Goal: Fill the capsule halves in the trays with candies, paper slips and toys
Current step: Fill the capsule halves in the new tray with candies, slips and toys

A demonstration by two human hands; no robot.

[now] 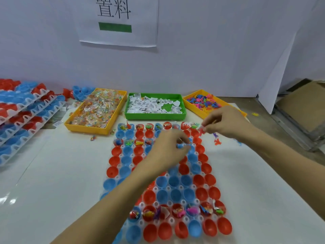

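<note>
Red and blue capsule halves (182, 189) sit open side up in a clear tray (171, 220) on the white bench (61, 173), right in front of the person. Most of the far row and part of the third row hold small coloured bits, and so does one row near the front; the other halves look bare inside.

Over the far part of the tray, the left hand (168, 150) hangs with its fingers curled and its fingertips pressed together; something blue shows at the tips, but I cannot tell if it is a toy or a capsule below. The right hand (226, 124) is at the tray's far right corner, pinching a small red toy (202, 130) between thumb and fingers.

Behind the tray stand three bins side by side: a yellow bin (95, 129) of wrapped candies (96, 110), a green bin (154, 116) of paper slips (151, 104) and a second yellow bin (193, 106) of toys (204, 102). A few loose toys (217, 142) lie on the bench just right of the tray. Stacked trays (26, 110) of red and blue halves fill the left edge. A paper sign (117, 22) hangs on the wall above.
</note>
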